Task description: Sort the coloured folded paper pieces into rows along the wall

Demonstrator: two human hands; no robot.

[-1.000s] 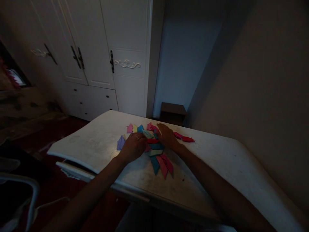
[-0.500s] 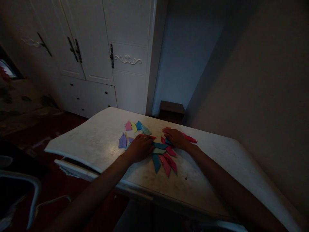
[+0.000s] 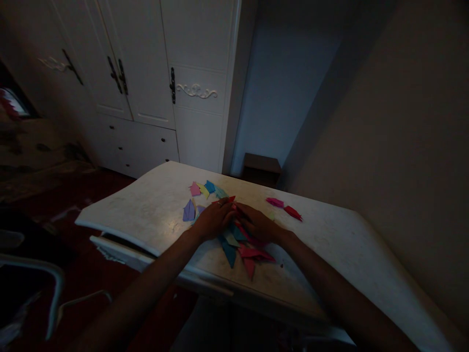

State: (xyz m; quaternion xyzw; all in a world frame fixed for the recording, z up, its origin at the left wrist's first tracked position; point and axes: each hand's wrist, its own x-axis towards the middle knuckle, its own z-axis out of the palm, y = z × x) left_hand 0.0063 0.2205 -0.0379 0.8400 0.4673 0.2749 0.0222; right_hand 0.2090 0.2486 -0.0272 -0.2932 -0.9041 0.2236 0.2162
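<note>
My left hand [image 3: 215, 220], wearing a ring, is closed over a pile of folded paper pieces. A red folded piece [image 3: 231, 199] sticks out past its fingers. My right hand [image 3: 258, 224] meets it from the other side, fingers bent and pressed on the same pile. Below them stick out a dark teal folded piece [image 3: 229, 253], a pale green one [image 3: 231, 238] and a pink one [image 3: 256, 253]. The pieces under my palms are hidden. Left of the pile lie a lilac folded piece [image 3: 189, 211], a pink piece [image 3: 195, 188], a yellow piece [image 3: 203, 190] and a blue piece [image 3: 210, 186].
The pile rests on a white table [image 3: 139, 205] with a partly open drawer [image 3: 122, 252]. A magenta paper [image 3: 274, 202] and a red paper [image 3: 293, 213] lie to the right. Behind stand a white wardrobe [image 3: 200, 132] and a brown box-like stand [image 3: 261, 163]. A metal chair frame [image 3: 54, 288] is at left.
My right hand has moved left and nearer to my left hand, pushing the pile together. The teal and pink pieces have shifted and turned. Two pinkish-red pieces now lie uncovered at the right.
</note>
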